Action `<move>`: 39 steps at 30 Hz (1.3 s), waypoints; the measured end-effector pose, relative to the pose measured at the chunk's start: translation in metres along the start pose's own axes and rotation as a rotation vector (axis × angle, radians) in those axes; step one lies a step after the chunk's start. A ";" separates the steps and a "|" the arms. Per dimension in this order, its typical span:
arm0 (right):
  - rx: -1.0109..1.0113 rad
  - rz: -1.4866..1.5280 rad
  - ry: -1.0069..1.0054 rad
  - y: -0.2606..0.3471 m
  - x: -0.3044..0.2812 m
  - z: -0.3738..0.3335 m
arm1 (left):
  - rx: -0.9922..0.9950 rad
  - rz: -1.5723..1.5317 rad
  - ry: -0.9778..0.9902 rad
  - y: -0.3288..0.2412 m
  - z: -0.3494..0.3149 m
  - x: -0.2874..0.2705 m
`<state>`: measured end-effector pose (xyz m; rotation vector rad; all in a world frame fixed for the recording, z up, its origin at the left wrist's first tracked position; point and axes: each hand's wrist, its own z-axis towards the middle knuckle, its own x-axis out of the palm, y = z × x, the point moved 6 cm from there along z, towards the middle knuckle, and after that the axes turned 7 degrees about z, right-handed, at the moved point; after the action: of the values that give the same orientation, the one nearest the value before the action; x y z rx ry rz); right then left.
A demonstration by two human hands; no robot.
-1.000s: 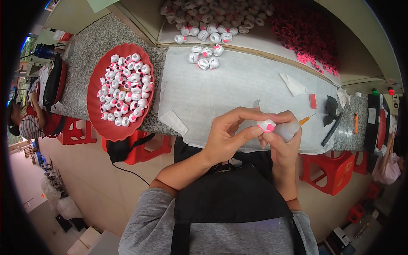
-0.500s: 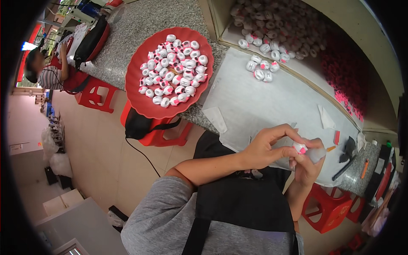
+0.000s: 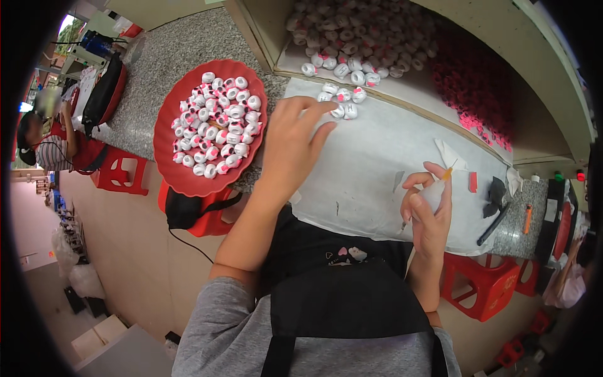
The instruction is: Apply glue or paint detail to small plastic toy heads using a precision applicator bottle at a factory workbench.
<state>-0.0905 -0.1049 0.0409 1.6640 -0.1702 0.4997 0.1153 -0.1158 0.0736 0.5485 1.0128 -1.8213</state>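
Observation:
My left hand (image 3: 295,141) reaches over the paper-covered worktop, thumb and fingers apart and nothing held. Its fingertips are at a small group of white ring-like pieces (image 3: 351,111) with pink parts; whether they touch one I cannot tell. In my right hand (image 3: 428,210) is a translucent squeeze bottle (image 3: 432,193), its orange needle tip (image 3: 447,173) pointing up and away. A thin dark tip pokes out below the curled fingers of that hand; its kind I cannot make out. Left of my left hand, a red scalloped dish (image 3: 164,135) is heaped with similar pieces.
Behind the white paper (image 3: 377,147), a shelf holds a pile of white pieces (image 3: 364,34) and many small pink pieces (image 3: 471,100). At right lie a red block (image 3: 472,182), a black pen-like stick (image 3: 493,226) and an orange-handled tool (image 3: 527,218). A person (image 3: 50,144) sits far left.
My hands have parted; the white and pink piece between them is no longer there. My left hand has moved left and away to the small group; the right keeps the bottle, now tip up.

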 end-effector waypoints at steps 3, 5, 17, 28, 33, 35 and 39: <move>-0.031 0.018 0.010 0.006 -0.004 -0.006 | 0.052 0.210 0.076 -0.016 0.019 0.040; -0.040 0.040 0.015 0.009 -0.011 -0.009 | 0.099 0.302 0.138 -0.015 0.021 0.054; -0.202 -0.077 -0.237 0.040 -0.038 -0.017 | -0.326 -1.219 0.325 -0.054 -0.010 0.063; -0.744 -0.076 -0.184 0.071 -0.024 -0.043 | -0.415 -1.626 0.296 -0.082 -0.041 0.062; -0.937 -0.412 -0.113 0.078 -0.005 -0.061 | -0.433 -1.595 0.292 -0.080 -0.046 0.057; -0.795 -0.438 0.023 0.081 0.000 -0.062 | -0.441 -1.575 0.281 -0.079 -0.048 0.057; -0.787 -0.456 0.071 0.078 0.006 -0.064 | -0.400 -1.597 0.273 -0.079 -0.048 0.055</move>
<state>-0.1298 -0.0543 0.1188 0.8685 0.0667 0.1077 0.0171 -0.0882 0.0390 -0.5028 2.3034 -2.7015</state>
